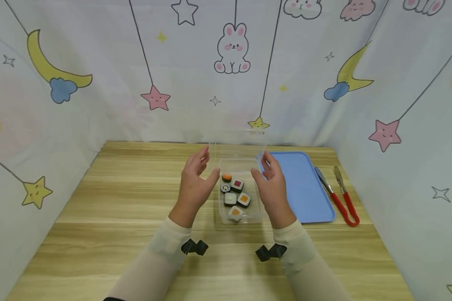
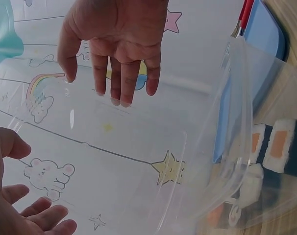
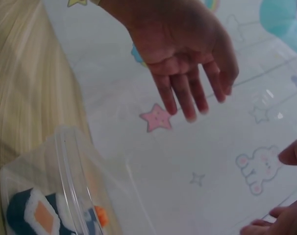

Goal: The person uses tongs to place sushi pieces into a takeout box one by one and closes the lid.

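Observation:
A clear plastic box (image 1: pixel 226 220) stands on the wooden table with its transparent lid (image 1: pixel 237 145) raised upright at the back. Several sushi pieces lie inside, among them one with orange topping (image 1: pixel 227 177), a small round roll (image 1: pixel 225 188) and white-topped pieces with orange centres (image 1: pixel 244 200). My left hand (image 1: pixel 194 180) is at the lid's left side, thumb and fingers apart. On the opposite side is my right hand (image 1: pixel 273 184), its palm facing the left one. In the left wrist view, the right hand's fingers (image 2: pixel 131 81) extend loosely by the lid. Neither hand grips anything.
A blue tray (image 1: pixel 309 188) lies just right of the box, partly behind my right hand. Beside it, red-handled metal tongs (image 1: pixel 340 205) rest spread on the table. A white patterned curtain (image 1: pixel 196 117) hangs behind the table and along both sides.

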The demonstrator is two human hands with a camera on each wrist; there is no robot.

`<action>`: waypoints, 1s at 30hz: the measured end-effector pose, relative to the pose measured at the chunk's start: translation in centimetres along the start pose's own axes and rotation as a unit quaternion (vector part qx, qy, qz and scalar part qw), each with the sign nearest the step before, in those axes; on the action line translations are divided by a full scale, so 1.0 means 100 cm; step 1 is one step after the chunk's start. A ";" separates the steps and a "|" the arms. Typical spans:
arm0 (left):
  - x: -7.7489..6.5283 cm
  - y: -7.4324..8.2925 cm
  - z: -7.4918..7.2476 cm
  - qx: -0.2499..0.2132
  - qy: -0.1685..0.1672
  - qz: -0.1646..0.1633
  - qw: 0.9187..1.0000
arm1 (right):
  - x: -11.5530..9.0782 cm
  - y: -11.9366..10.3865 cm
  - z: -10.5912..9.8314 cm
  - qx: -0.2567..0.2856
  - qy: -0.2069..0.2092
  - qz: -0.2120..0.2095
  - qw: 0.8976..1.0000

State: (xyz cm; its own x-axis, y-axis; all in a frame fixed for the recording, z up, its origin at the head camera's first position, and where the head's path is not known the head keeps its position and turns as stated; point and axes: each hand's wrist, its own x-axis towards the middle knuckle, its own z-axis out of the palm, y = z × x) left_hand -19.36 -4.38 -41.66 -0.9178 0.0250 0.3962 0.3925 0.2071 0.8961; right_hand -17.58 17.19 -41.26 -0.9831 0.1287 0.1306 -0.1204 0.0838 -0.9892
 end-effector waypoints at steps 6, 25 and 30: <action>-0.002 -0.003 0.000 -0.024 -0.003 -0.008 1.000 | 0.002 0.005 -0.002 0.056 0.007 -0.006 0.998; -0.001 -0.009 0.002 -0.101 -0.001 -0.004 0.995 | 0.003 0.008 -0.005 0.136 0.033 -0.050 0.989; -0.002 -0.008 0.002 -0.101 -0.003 -0.022 0.995 | 0.003 0.007 -0.006 0.152 0.033 -0.056 0.986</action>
State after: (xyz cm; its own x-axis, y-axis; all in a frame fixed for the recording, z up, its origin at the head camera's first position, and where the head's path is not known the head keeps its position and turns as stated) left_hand -19.52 -4.37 -42.53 -0.9341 0.0270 0.3559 0.3562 0.0076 0.9344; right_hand -17.86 17.83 -41.89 -0.9512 0.2010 0.2343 -0.2736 -0.1974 -0.9414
